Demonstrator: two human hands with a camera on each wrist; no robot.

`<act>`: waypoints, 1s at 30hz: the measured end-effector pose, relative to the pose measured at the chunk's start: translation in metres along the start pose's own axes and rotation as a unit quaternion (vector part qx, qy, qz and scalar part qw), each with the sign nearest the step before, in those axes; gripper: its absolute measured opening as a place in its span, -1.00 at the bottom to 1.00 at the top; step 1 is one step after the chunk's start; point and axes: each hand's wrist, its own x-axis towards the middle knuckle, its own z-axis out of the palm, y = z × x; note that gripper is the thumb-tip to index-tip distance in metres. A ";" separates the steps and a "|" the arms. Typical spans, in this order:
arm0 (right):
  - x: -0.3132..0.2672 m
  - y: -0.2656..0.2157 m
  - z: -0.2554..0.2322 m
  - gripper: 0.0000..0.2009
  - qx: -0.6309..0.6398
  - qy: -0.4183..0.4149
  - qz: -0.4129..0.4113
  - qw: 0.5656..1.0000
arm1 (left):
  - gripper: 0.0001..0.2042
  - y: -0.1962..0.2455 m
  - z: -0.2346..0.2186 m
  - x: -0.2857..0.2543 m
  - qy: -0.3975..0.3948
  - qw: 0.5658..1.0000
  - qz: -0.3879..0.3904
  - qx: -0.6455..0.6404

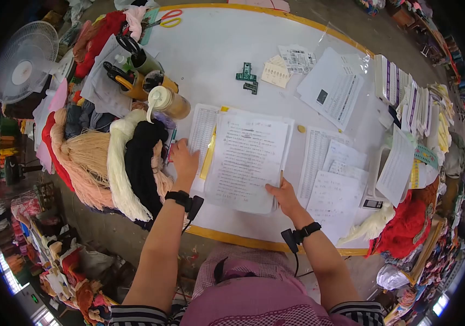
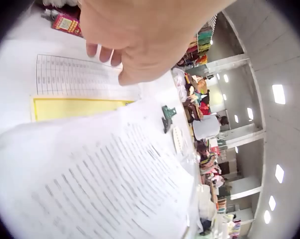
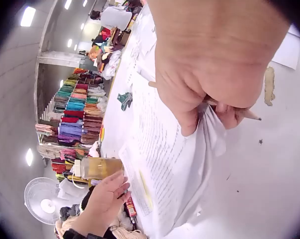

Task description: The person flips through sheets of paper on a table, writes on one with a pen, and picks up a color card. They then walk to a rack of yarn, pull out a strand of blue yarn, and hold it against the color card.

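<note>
A stack of written sheets [image 1: 246, 163] lies in front of me on the white table. My right hand [image 1: 286, 196] grips the stack's lower right edge between thumb and fingers, and the paper creases there in the right wrist view. A pencil [image 3: 250, 115] is tucked in the same hand, its dark point sticking out past the fingers. My left hand [image 1: 185, 158] is left of the stack, fingers loosely bent, beside a small red item with a printed code [image 2: 68, 24]. Under the stack's left side are a yellow strip [image 2: 80, 108] and a printed table sheet [image 2: 70, 74].
Yarn hanks [image 1: 126, 163], a lidded bottle [image 1: 170, 103] and tool holders stand at the left. Green clips [image 1: 247, 77] and small cards [image 1: 276, 72] lie beyond the stack. More papers [image 1: 333, 204] and a box of cards [image 1: 398, 89] are on the right.
</note>
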 end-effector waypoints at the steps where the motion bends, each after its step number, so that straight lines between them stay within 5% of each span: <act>1: -0.001 -0.002 0.001 -0.56 0.000 0.000 0.000 1.000 | -0.41 -0.001 0.000 0.001 0.000 1.000 -0.001 0.000; 3: -0.002 -0.003 0.001 -0.57 -0.001 0.017 0.004 1.000 | -0.48 -0.003 -0.001 0.001 -0.103 0.989 -0.099 -0.027; 6: 0.000 0.001 -0.002 -0.57 0.038 0.010 -0.005 0.999 | -0.57 -0.016 0.004 -0.002 -0.183 0.978 -0.097 -0.018; 9: 0.001 0.000 -0.003 -0.58 0.044 0.019 -0.018 0.999 | -0.68 -0.019 0.004 -0.015 -0.149 0.961 -0.177 -0.154; 13: 0.005 -0.006 -0.002 -0.58 0.010 0.031 0.004 0.999 | -0.65 -0.016 -0.001 -0.024 -0.121 0.950 -0.231 -0.170; 15: 0.006 -0.009 -0.002 -0.55 0.007 0.025 -0.001 1.000 | -0.61 -0.002 -0.005 -0.028 0.071 0.989 -0.094 0.087; 19: 0.007 -0.002 -0.006 -0.55 0.001 0.023 0.002 1.000 | -0.60 0.022 -0.006 -0.020 0.026 0.999 0.015 -0.022; 21: 0.009 -0.002 -0.006 -0.56 0.000 0.036 -0.012 0.999 | -0.68 0.033 0.009 -0.020 -0.087 0.987 -0.129 -0.032; 25: 0.002 -0.007 -0.009 -0.55 -0.019 0.051 -0.012 0.998 | -0.76 0.033 0.012 -0.016 -0.108 0.976 -0.156 -0.108; 30: -0.003 -0.010 -0.018 -0.55 -0.017 -0.016 -0.024 0.999 | -0.82 0.007 0.011 -0.008 -0.019 0.951 -0.193 -0.242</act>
